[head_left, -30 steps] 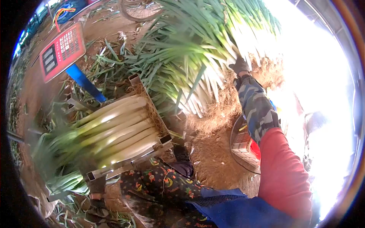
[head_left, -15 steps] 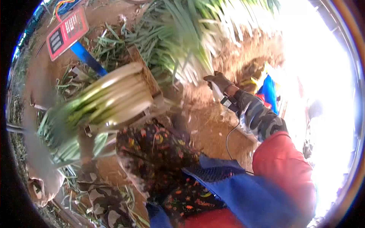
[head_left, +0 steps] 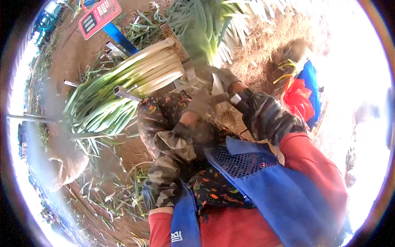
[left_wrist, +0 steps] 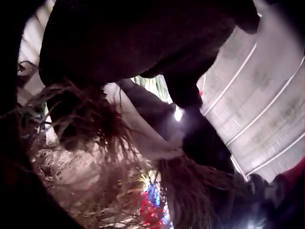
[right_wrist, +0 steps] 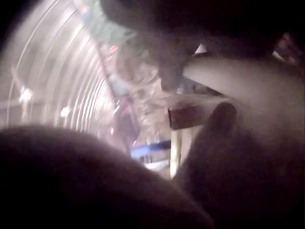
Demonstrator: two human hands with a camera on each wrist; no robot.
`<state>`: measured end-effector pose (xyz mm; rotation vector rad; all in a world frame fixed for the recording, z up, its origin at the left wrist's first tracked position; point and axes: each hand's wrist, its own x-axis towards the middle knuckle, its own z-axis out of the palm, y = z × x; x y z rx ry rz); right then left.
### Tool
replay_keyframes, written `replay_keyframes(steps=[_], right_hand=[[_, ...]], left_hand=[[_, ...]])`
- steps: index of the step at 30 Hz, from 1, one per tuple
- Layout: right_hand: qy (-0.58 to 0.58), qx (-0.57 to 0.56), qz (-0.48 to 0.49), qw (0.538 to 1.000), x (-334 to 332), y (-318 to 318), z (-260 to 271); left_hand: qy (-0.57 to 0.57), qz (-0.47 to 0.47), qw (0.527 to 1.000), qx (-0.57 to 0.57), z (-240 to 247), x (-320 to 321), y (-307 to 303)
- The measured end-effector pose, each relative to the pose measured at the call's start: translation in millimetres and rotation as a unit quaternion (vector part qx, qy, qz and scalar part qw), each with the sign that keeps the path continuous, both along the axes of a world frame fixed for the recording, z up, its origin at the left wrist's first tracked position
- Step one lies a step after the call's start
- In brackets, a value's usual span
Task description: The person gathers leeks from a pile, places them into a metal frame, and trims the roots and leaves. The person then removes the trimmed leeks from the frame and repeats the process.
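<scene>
In the head view my gloved right hand (head_left: 225, 79) grips a leek, whose white stalk (head_left: 217, 86) slants down in front of me. My gloved left hand (head_left: 202, 103) is at the lower part of that stalk, its fingers overlapping it and blurred. The left wrist view shows the pale leek stalk (left_wrist: 138, 125) between dark hands, with shaggy roots (left_wrist: 188, 191) at its end. I cannot tell whether the left fingers close round it. In the right wrist view the stalk (right_wrist: 224, 76) is pale and blurred beside dark fingers.
Left of my hands, a bundle of leeks (head_left: 135, 68) lies in a metal frame below a red scale display (head_left: 98, 18). More leeks (head_left: 205, 29) are heaped ahead, roots (head_left: 263, 49) facing me. Red (head_left: 297, 99) and blue bags (head_left: 310, 90) lie at the right.
My right hand has come back from the heap towards my lap with a leek. My left hand has moved from beside the metal frame to meet it.
</scene>
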<state>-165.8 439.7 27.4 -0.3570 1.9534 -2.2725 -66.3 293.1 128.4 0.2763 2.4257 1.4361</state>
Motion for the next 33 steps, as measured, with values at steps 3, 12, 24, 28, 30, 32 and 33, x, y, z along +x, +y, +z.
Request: replay_keyframes(steps=[3, 12, 24, 28, 30, 32, 33], right_hand=[[-0.243, -0.064, 0.056, 0.966, 25, 13, 39], [-0.347, -0.060, 0.101, 0.931, 45, 4, 18], [-0.416, -0.101, 0.081, 0.900, 108, 1, 68], [-0.397, -0.220, 0.119, 0.883, 102, 10, 6], [-0.386, -0.250, 0.125, 0.879, 94, 6, 12], [-0.342, -0.289, 0.194, 0.873, 80, 3, 19], [-0.351, -0.331, 0.310, 0.819, 68, -1, 26]], left_hand=[[-0.101, -0.018, 0.978, 0.180, -2, 6, -2], [-0.158, 0.129, 0.970, 0.134, -41, 17, 7], [-0.334, 0.152, 0.863, 0.346, -68, 6, -16], [-0.439, 0.101, 0.790, 0.417, -28, 24, -12], [-0.428, 0.065, 0.814, 0.388, -24, 37, -27], [-0.383, 0.048, 0.841, 0.379, -16, 52, -48], [-0.361, 0.047, 0.851, 0.378, -12, 60, -59]])
